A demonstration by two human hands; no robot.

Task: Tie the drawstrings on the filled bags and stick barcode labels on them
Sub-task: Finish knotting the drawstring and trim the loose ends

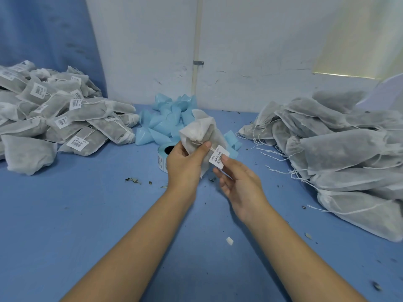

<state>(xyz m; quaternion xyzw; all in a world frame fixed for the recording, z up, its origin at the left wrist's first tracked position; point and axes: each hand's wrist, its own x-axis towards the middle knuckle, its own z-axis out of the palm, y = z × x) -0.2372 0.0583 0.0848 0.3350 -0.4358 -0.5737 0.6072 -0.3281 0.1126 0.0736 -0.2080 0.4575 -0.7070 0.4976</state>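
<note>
2 hands hold 1 bag and 1 label over the blue surface (87, 214).

The left hand (185, 164) is curled round the neck of a white bag (202, 129), with the thumb pressed near the string at the top. The bag is up off the surface, in the middle of the view. The right hand (237, 184) pinches a white label (218, 156) with its thumb and first finger; its other fingers hang loose. The label sits just at 4 o'clock from the bag's neck, touching the bag. A roll (162, 156) of labels stands behind the left hand, partly hidden. Blue scraps (165, 120) lie in a heap at 12 o'clock. A pile of bags with labels (54, 118) is at 10 o'clock. A pile of bags with loose strings (338, 149) is at 3 o'clock.
</note>
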